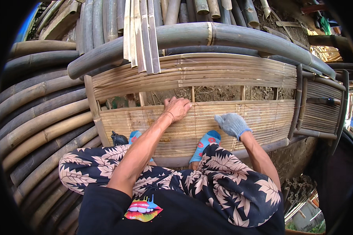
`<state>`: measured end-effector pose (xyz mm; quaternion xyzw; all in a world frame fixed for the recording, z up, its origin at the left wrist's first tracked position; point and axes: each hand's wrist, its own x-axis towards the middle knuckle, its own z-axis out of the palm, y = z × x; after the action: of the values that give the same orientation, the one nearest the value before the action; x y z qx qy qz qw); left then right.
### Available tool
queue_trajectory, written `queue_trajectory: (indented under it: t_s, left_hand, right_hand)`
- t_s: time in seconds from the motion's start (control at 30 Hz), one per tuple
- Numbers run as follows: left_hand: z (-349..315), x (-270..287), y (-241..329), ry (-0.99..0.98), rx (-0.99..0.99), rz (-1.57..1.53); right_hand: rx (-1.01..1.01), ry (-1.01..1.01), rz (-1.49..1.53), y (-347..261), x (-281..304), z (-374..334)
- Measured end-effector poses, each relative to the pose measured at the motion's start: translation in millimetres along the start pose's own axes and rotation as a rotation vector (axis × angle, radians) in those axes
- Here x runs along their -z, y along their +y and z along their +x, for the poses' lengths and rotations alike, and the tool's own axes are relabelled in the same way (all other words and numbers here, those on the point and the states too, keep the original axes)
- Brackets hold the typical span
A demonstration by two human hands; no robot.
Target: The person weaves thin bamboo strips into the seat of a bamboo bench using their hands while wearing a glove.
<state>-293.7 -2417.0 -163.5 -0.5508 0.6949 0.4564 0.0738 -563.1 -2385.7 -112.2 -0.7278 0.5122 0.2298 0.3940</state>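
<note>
Resting my bare left hand (178,110) at the upper edge of a slatted bamboo frame's (245,115) lower panel, mid-view, I hold my gloved right hand (232,124) apart from it at three o'clock, over the slats; whether either grips anything, I cannot tell. The frame stretches across the centre. Split-bamboo strips (142,39) cross a thick bamboo pole (188,34) toward eleven; stacked bamboo poles (37,112) fill nine o'clock.

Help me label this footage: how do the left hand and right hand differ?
The left hand is bare; the right hand wears a grey glove. The left hand is at the far edge of the slatted panel; the right hand is lower in view, over its surface. Both are at this panel.
</note>
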Motion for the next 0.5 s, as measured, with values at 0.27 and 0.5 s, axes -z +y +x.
queue_trajectory:
  t_s: [0.27,0.5]
  left_hand:
    - [-1.7,0.3,-1.1,0.055,0.004,0.091]
    - [-15.9,-6.9,-3.7,0.087,0.011,0.064]
  right_hand:
    - [0.398,0.281,0.162,-56.7,-59.2,-38.3]
    - [0.636,0.262,0.205,-102.0,-9.2,-22.5]
